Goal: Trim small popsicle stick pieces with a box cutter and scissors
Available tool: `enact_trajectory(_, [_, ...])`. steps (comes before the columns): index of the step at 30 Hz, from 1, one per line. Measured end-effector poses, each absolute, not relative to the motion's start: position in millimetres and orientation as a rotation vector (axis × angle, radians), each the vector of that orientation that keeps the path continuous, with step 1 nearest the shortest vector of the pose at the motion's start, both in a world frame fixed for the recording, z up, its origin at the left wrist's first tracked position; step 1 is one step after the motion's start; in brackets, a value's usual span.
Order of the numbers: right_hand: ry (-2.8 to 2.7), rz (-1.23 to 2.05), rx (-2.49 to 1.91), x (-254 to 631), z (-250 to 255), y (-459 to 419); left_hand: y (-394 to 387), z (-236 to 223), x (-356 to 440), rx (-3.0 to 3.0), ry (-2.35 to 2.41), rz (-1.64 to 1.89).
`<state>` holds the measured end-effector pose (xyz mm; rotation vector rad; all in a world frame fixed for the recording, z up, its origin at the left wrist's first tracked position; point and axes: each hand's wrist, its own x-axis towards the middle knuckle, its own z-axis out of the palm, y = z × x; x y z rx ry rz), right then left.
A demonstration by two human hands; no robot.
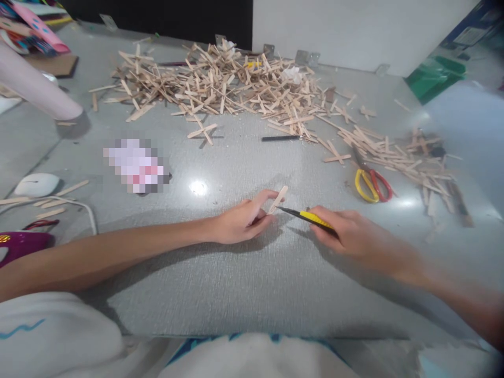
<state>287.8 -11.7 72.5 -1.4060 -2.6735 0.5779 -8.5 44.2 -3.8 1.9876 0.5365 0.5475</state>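
One flat, pale wooden stick (279,199) sits pinched in our left hand (246,220), clear of the table (212,294) edge, while our right hand (346,233) grips the yellow-black cutter (311,218).

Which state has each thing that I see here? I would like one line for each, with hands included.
Left hand: closed, pinching a stick.
Wooden stick: raised, slanted.
Right hand: closed around the cutter.
Yellow-and-black cutter: held, tip at the stick; contact unclear.
Scissors: lying down, handle loops visible; blade opening unclear.
Stick pile: loose, tangled.
Computer mouse: resting, unheld.
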Motion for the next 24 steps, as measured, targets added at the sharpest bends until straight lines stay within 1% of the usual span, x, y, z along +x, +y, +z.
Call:
enact_trajectory(14, [-2.717, 0.225, -1.423, 283.7, 56.7, -24.8, 45.3, -1.8, -8.5, 2.049, 0.541, 0.541])
enact_trajectory(20, [-2.823, -0.086, -1.404, 279.1, 55.8, -29.3, 44.2, -4.6, -8.4, 2.007, 0.518, 0.547])
enact_trajectory(24, [-2.857, -0.150, -1.371, 276.3, 55.2, -31.3, 43.1, -4.6, -7.9, 2.007, 0.535, 0.551])
